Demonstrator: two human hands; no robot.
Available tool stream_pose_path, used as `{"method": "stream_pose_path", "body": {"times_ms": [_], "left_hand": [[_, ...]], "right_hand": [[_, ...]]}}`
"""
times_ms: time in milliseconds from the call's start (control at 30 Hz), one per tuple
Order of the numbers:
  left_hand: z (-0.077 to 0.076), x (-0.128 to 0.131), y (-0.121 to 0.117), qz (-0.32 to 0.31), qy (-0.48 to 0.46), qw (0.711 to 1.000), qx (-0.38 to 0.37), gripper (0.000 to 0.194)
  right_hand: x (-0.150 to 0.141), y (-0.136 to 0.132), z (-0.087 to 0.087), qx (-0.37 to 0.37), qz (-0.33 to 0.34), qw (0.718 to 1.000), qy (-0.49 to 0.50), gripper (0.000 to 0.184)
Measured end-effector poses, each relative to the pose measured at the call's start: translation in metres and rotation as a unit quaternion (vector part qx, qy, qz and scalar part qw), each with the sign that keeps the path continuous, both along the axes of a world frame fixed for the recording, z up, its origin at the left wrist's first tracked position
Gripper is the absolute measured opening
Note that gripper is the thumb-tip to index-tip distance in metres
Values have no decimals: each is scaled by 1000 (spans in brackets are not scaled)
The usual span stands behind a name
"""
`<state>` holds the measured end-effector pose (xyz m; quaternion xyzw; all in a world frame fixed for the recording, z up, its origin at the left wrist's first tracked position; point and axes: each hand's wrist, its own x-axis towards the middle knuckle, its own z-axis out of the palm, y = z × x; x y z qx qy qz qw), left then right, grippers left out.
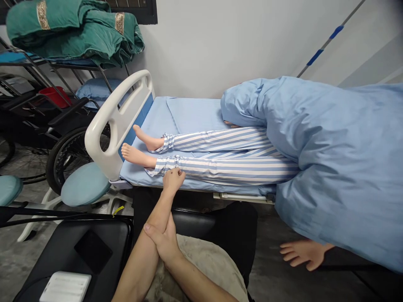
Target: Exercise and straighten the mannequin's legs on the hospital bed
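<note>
2 hands at bed edge. Left hand curled narrow at striped trouser cuff of dummy leg; hold unclear. Right hand grip shut round left forearm, apparently for bracing. Blue gown covers dummy's upper body.

Pale grey wall along the far side, dark-framed window at top left; folded green quilted blankets on a black metal rack at far left, black spoked wheelchair below, grey concrete floor at near left.
</note>
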<state>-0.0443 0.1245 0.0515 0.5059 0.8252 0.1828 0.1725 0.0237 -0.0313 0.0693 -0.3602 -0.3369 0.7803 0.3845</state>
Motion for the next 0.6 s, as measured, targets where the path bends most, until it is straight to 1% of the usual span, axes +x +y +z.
{"method": "stream_pose_path", "body": {"times_ms": [133, 267, 367, 500, 600], "left_hand": [[6, 2, 3, -19, 6, 1000, 6, 20], [12, 5, 4, -24, 12, 1000, 12, 19], [16, 4, 4, -22, 19, 999, 23, 20], [22, 4, 5, -12, 20, 1000, 19, 20], [24, 5, 7, -17, 16, 999, 24, 19]], "right_hand": [[-2, 6, 4, 34, -24, 999, -27, 65], [-5, 10, 7, 24, -38, 998, -49, 61], [-8, 11, 7, 12, -42, 998, -45, 55], [-10, 13, 8, -12, -40, 998, -42, 49], [-10, 15, 10, 13, -40, 997, -57, 49]]}}
